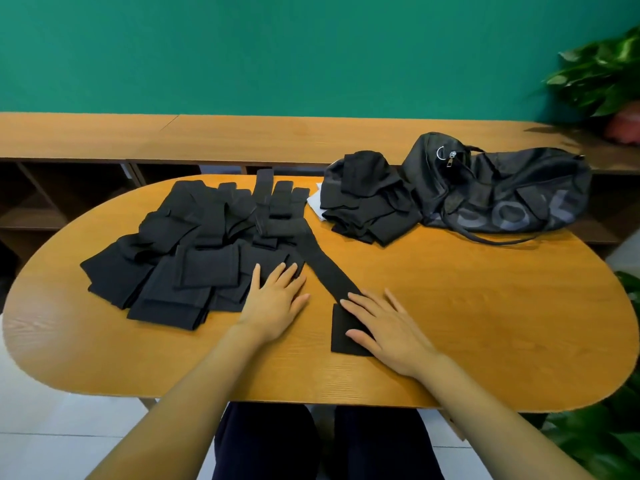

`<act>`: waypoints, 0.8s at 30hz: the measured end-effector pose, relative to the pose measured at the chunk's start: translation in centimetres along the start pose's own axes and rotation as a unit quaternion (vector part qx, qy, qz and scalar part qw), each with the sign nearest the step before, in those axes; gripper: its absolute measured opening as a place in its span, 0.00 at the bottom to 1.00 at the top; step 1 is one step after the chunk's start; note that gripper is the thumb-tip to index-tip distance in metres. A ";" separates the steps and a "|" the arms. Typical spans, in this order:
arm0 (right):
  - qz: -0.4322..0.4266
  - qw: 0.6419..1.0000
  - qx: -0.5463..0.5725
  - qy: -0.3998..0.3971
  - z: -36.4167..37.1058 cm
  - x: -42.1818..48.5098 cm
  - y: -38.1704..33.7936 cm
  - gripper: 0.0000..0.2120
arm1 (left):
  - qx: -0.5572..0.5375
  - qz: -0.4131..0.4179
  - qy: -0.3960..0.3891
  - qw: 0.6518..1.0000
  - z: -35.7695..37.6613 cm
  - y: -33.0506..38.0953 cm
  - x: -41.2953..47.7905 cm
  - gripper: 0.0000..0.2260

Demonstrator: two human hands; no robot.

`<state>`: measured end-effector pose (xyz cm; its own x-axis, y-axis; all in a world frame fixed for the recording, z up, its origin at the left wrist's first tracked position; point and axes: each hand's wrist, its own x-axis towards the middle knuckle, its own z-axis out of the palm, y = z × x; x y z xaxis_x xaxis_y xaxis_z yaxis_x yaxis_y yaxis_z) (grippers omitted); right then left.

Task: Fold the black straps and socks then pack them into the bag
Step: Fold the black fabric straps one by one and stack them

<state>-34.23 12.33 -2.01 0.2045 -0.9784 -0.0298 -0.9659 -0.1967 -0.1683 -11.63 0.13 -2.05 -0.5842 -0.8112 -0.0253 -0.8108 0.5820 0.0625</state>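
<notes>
On oval wooden table (450, 306), near front edge: pressing folded end of long black strap (325, 268) flat w/ right hand (384, 327). Fingers straight, palm down, nothing pinched (open, flat press only). Tracing strap diagonally back-left into heap (173, 258) of black straps and socks, spread over table's left half. Resting left hand (277, 299) flat on heap's near-right edge, fingers straight and slightly spread, gripping nothing. Noting smaller stack (363, 206) of black cloth at far centre-right, touching bag (502, 192), w/ white sheet (313, 202) under its left edge. Noting bag on its side at far right, zip pull and ring visible; cannot tell whether open.
</notes>
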 end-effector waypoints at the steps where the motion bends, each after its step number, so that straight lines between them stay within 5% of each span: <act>1: 0.007 1.000 -0.007 0.006 0.1 -0.6 0.1 0.32 | 0.000 0.000 0.005 1.000 0.1 -0.1 0.0 0.40; 6: 0.035 0.999 -0.022 0.020 0.4 -3.1 0.3 0.35 | -0.024 -0.008 0.018 1.000 0.3 0.7 -0.2 0.29; 10: 0.023 0.999 0.021 0.036 0.2 -3.9 0.0 0.31 | -0.097 0.075 0.084 0.989 -0.3 3.9 -2.4 0.23; 18: 0.034 0.965 0.043 0.255 1.5 -7.4 -0.9 0.16 | -0.178 0.190 0.076 0.963 1.5 7.4 -7.5 0.25; 24: 0.037 0.983 0.060 0.169 2.6 -7.7 -1.0 0.24 | -0.188 0.168 0.114 0.961 2.2 6.3 -8.7 0.21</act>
<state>-34.46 20.20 -4.15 0.0498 -0.9592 0.2784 -0.9462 -0.1345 -0.2944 -11.78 10.99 -3.62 -0.7525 -0.5981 0.2757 -0.4832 0.7859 0.3859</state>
